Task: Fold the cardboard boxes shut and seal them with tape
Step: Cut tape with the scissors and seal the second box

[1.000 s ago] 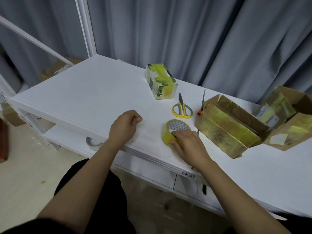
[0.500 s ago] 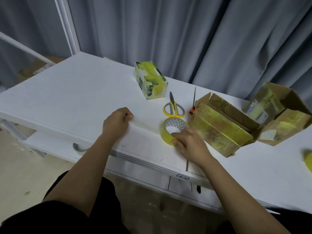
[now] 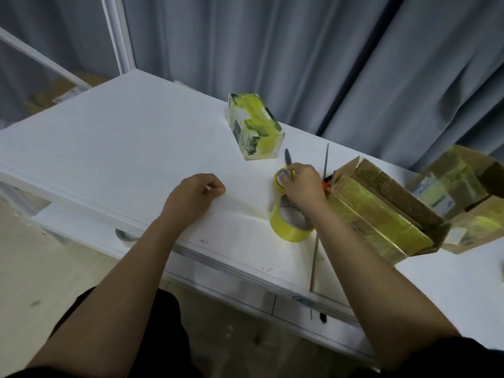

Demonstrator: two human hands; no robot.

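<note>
A yellow tape roll (image 3: pixel 288 230) lies on the white table (image 3: pixel 114 148). A faint clear strip of tape (image 3: pixel 246 207) runs from the roll to my left hand (image 3: pixel 192 196), which is curled and pinches the strip's end. My right hand (image 3: pixel 302 185) reaches over the roll and grips the yellow-handled scissors (image 3: pixel 287 159). An open cardboard box (image 3: pixel 381 214) wrapped in yellow tape sits just right of my right hand. A small taped box (image 3: pixel 255 126) stands farther back.
A second open cardboard box (image 3: pixel 463 192) sits at the far right. A utility knife (image 3: pixel 326 162) with an orange part lies between the scissors and the near box. Grey curtains hang behind the table. The table's front edge runs below my forearms.
My right hand has left the tape roll and moved back onto the scissors. My left hand has stayed curled in the same place on the table.
</note>
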